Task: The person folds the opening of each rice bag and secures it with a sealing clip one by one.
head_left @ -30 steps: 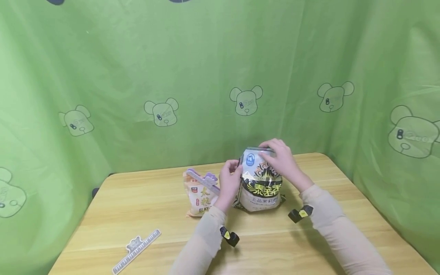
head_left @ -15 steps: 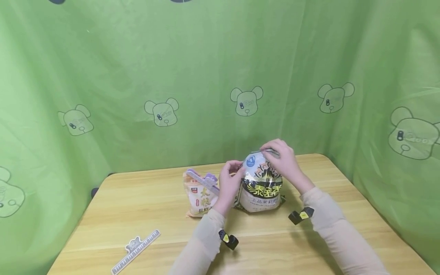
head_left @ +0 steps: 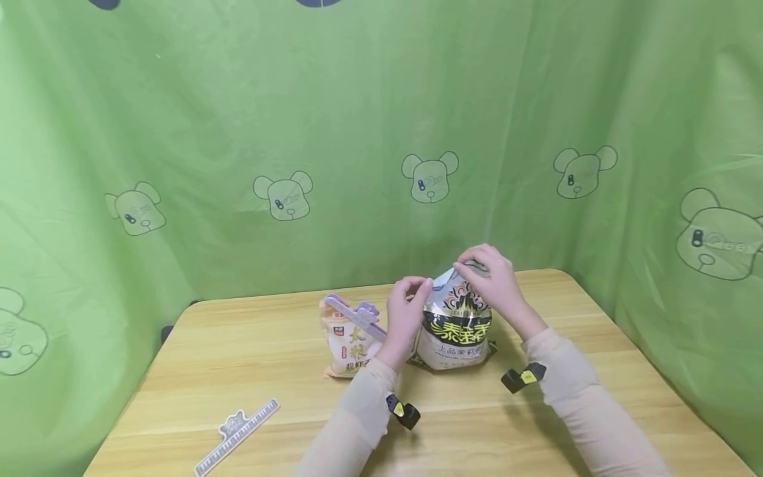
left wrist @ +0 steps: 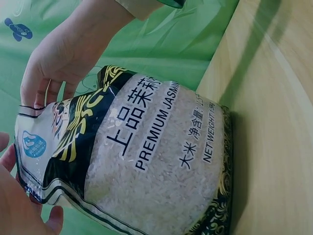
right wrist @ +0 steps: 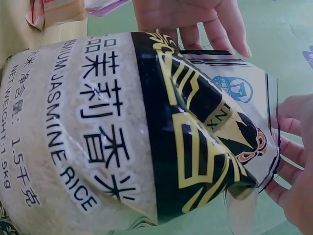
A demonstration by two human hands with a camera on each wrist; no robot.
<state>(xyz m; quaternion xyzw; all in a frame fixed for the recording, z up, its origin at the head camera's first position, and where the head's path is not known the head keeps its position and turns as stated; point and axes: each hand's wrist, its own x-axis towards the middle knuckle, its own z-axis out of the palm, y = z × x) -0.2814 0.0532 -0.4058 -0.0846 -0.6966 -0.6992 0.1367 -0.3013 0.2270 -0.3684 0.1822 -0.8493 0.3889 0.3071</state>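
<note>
In the head view a bag of jasmine rice [head_left: 456,338] stands upright on the wooden table, its pale top creased and drawn together. My left hand [head_left: 406,315] is at the upper left edge of the bag, fingers bent around that side. My right hand [head_left: 491,275] pinches the top edge on the right. Up close in the left wrist view, the clear front of the rice bag [left wrist: 156,156] shows white grains. In the right wrist view, the fingers of my right hand [right wrist: 296,161] lie along the top seam, and part of my left hand [right wrist: 195,19] is beside the bag.
Left of the rice bag stands a smaller orange-and-white food packet [head_left: 348,348] with a purple bag clip [head_left: 357,317] across its top. A white clip with a piano-key pattern [head_left: 238,434] lies at the table's front left. Green curtains with bear-head drawings surround the table [head_left: 238,351].
The top of the rice bag has gone from flat and wide to folded and peaked. My right hand has shifted slightly right, and my left hand's fingertips have moved a little toward it.
</note>
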